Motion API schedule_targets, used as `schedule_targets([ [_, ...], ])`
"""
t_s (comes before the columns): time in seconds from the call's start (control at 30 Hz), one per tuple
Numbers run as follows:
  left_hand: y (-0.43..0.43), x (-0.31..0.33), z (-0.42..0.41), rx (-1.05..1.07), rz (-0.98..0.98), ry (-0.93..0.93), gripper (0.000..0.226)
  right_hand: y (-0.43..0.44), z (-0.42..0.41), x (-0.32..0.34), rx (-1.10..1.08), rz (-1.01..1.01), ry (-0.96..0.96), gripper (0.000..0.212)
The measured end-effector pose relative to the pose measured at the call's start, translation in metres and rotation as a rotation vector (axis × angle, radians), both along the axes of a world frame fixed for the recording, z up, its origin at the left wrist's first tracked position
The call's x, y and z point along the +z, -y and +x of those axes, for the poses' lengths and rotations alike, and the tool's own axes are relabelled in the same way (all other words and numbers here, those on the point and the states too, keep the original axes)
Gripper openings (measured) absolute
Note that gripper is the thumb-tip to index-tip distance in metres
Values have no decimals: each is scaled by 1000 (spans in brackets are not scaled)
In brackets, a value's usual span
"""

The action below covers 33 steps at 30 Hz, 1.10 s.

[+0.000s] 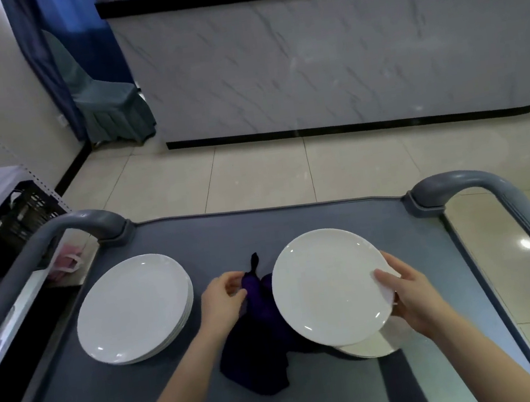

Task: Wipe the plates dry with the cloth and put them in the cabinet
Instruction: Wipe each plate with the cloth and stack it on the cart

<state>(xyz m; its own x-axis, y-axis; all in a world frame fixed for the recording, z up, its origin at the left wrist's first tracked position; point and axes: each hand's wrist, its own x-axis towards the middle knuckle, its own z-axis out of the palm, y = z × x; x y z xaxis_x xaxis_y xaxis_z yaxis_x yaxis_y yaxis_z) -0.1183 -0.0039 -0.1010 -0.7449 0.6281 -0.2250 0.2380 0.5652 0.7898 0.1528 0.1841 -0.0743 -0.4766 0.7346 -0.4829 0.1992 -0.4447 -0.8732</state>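
My right hand (412, 303) grips the right rim of a white plate (325, 287), thumb on top, holding it tilted above the cart. Below it another white plate (373, 345) lies on the cart, mostly hidden. My left hand (224, 299) pinches a dark purple cloth (259, 346) that hangs down onto the cart between the plates. A stack of several white plates (132, 307) sits on the left of the cart. No cabinet is in view.
The grey cart top (277, 226) has curved grey handles at the left (84, 221) and right (476, 179). A black crate (26, 212) stands on the floor at left. A marble-faced counter (322, 58) and a covered chair (102, 100) stand beyond tiled floor.
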Motion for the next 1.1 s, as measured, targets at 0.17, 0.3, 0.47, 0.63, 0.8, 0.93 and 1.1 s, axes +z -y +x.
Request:
schedule_targets([
  [0.17,-15,-22,-19,-241,-194,-30,48,1,0,-9,25,-19,7,38],
  [0.3,-24,-35,-23,-270,-220,-70,32,3,-1,-12,14,-25,16,37],
  [0.47,-29,-27,-25,-244,-103,4,10,4,-2,-12,10,-21,26,37],
  [0.63,-17,8,-29,-55,187,150,13,6,-8,-3,42,9,1,38],
  [0.8,-10,57,-33,92,348,-26,19,10,-21,8,43,40,-46,37],
  [0.93,-12,93,-27,100,440,-192,27,19,-34,18,38,74,-104,37],
  [1.1,-28,112,19,-84,522,-346,33,30,-47,26,-13,81,-145,40],
])
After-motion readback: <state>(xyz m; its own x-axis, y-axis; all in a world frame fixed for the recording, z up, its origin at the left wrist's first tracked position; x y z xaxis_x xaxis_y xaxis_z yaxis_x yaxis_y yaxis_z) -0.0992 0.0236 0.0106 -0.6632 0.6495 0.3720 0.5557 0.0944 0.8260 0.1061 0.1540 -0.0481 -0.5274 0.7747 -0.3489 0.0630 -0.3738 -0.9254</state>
